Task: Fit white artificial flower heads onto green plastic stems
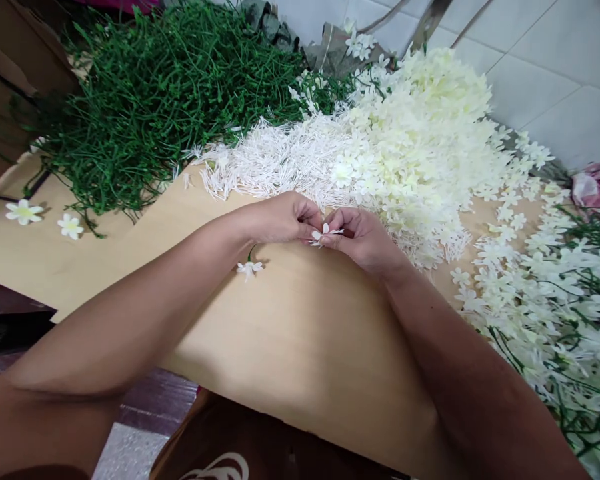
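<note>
Worktop (280,333) near tiled wall (545,67)

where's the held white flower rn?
Head view, near the centre: the white flower is between the left hand and right hand, just below the pile of thin white pieces.

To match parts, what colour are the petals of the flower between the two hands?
The petals are white; they show in the head view, the only one here.
</note>
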A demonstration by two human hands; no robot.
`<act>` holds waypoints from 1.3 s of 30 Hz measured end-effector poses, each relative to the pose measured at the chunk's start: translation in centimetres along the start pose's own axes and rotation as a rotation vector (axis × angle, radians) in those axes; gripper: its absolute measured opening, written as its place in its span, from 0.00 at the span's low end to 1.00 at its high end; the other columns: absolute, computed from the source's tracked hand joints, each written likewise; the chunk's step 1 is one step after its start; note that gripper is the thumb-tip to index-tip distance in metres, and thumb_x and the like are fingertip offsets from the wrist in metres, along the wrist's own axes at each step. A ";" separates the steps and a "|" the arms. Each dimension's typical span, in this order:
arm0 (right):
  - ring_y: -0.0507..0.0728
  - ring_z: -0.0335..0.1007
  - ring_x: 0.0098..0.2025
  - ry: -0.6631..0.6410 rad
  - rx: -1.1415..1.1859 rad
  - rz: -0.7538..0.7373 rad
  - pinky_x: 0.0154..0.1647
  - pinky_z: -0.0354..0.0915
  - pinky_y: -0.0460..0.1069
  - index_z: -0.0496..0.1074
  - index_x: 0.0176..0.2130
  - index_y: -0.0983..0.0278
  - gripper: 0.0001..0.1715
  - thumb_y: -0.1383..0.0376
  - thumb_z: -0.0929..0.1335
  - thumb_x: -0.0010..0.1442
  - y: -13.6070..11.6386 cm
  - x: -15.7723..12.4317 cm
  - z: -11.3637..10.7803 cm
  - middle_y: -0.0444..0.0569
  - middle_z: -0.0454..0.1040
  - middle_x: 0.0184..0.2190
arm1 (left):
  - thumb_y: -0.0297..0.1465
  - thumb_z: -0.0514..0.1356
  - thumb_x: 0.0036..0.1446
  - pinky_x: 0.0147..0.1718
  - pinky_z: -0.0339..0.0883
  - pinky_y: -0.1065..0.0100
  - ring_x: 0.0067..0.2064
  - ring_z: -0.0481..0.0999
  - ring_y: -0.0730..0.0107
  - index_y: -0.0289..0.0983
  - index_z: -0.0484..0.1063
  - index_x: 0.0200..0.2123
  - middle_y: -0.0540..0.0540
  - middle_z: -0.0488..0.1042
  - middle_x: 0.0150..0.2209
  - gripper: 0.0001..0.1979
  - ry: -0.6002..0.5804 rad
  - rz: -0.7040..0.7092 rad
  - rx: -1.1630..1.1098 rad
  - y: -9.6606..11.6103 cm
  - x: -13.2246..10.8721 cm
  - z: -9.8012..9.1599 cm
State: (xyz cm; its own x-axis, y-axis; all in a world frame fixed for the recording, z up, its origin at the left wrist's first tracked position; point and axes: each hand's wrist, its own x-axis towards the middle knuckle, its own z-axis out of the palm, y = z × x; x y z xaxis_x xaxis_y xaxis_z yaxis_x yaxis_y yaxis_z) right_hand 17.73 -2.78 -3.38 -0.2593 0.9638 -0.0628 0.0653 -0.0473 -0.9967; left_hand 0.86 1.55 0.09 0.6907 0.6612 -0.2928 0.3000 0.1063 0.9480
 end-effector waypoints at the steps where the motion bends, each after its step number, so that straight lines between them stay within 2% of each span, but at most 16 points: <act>1: 0.48 0.65 0.26 -0.003 -0.009 -0.001 0.28 0.60 0.46 0.65 0.22 0.64 0.22 0.55 0.78 0.38 0.0 0.0 0.0 0.40 0.67 0.22 | 0.21 0.63 0.39 0.20 0.53 0.76 0.20 0.61 0.83 0.33 0.70 0.16 0.54 0.66 0.16 0.06 -0.004 0.002 0.000 0.0 0.0 0.0; 4: 0.49 0.67 0.27 0.002 0.011 0.013 0.28 0.62 0.46 0.65 0.23 0.63 0.23 0.54 0.78 0.38 0.1 0.0 0.1 0.40 0.69 0.22 | 0.21 0.63 0.39 0.20 0.53 0.76 0.19 0.61 0.83 0.33 0.70 0.16 0.54 0.66 0.16 0.06 0.012 0.003 0.001 0.0 0.1 0.0; 8: 0.50 0.70 0.28 0.061 0.087 0.001 0.32 0.66 0.46 0.67 0.24 0.63 0.23 0.55 0.78 0.38 0.3 0.0 -0.3 0.41 0.72 0.24 | 0.25 0.64 0.43 0.22 0.56 0.74 0.21 0.64 0.80 0.33 0.74 0.23 0.52 0.70 0.19 0.02 0.076 0.011 0.033 -0.3 0.2 -0.4; 12: 0.48 0.69 0.27 0.132 0.117 -0.051 0.32 0.67 0.46 0.69 0.25 0.62 0.21 0.55 0.78 0.38 0.6 0.0 -0.8 0.40 0.73 0.24 | 0.31 0.62 0.50 0.21 0.53 0.74 0.20 0.61 0.81 0.33 0.73 0.23 0.52 0.65 0.18 0.07 0.038 0.055 0.097 -0.3 0.1 -0.6; 16: 0.48 0.68 0.27 0.113 0.051 -0.043 0.31 0.66 0.46 0.69 0.25 0.63 0.21 0.55 0.78 0.39 0.3 -0.1 -0.9 0.40 0.72 0.23 | 0.34 0.61 0.52 0.20 0.48 0.73 0.18 0.54 0.82 0.34 0.68 0.20 0.55 0.59 0.16 0.12 0.051 0.063 0.133 -0.5 0.2 -0.1; 22: 0.49 0.69 0.25 0.070 0.019 0.015 0.29 0.66 0.46 0.68 0.25 0.63 0.22 0.56 0.79 0.36 -0.6 -0.2 -0.7 0.40 0.72 0.21 | 0.36 0.59 0.53 0.22 0.48 0.73 0.20 0.53 0.81 0.35 0.63 0.20 0.56 0.57 0.17 0.15 0.127 0.113 0.122 -1.0 0.8 0.7; 24: 0.49 0.69 0.26 0.045 0.047 0.022 0.29 0.67 0.46 0.68 0.25 0.63 0.21 0.57 0.79 0.37 -0.6 -0.2 -0.9 0.41 0.73 0.22 | 0.40 0.59 0.53 0.23 0.49 0.73 0.21 0.54 0.80 0.35 0.63 0.20 0.55 0.58 0.18 0.16 0.104 0.125 0.125 -1.0 0.6 0.7; 28: 0.49 0.72 0.28 -0.033 0.116 0.009 0.33 0.69 0.46 0.71 0.26 0.64 0.18 0.58 0.78 0.40 -0.6 -0.1 -1.2 0.43 0.76 0.23 | 0.46 0.59 0.49 0.26 0.55 0.73 0.25 0.60 0.77 0.35 0.66 0.22 0.52 0.64 0.21 0.19 -0.023 0.122 0.151 -0.8 0.3 0.3; 30: 0.50 0.72 0.28 -0.034 0.143 0.007 0.34 0.69 0.46 0.71 0.26 0.64 0.17 0.58 0.77 0.41 -0.4 -0.1 -1.2 0.43 0.76 0.23 | 0.46 0.60 0.49 0.28 0.57 0.73 0.27 0.62 0.76 0.35 0.67 0.23 0.51 0.65 0.23 0.18 -0.053 0.115 0.153 -0.7 0.2 0.2; 35: 0.49 0.72 0.26 0.034 0.148 0.014 0.31 0.69 0.45 0.69 0.24 0.64 0.19 0.59 0.79 0.38 -0.2 -0.1 -1.2 0.41 0.74 0.21 | 0.41 0.59 0.50 0.24 0.52 0.73 0.22 0.56 0.78 0.36 0.64 0.21 0.54 0.59 0.18 0.15 0.057 0.117 0.126 -0.8 0.2 0.4; 39: 0.50 0.72 0.25 0.012 0.066 0.065 0.28 0.67 0.45 0.68 0.23 0.64 0.22 0.58 0.79 0.35 -0.5 0.0 -1.3 0.42 0.74 0.21 | 0.37 0.58 0.52 0.22 0.50 0.73 0.20 0.53 0.80 0.36 0.63 0.19 0.55 0.56 0.17 0.14 -0.003 0.124 0.117 -0.8 0.3 0.7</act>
State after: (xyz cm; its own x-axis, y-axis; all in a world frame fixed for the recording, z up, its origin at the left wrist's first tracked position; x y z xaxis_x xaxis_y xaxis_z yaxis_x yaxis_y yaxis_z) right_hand 18.94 -2.41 -2.86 -0.2446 0.9612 -0.1274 0.0178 -0.1269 -0.9918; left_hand 1.25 1.16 -0.87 0.7289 0.6620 -0.1747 0.2867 -0.0635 0.9559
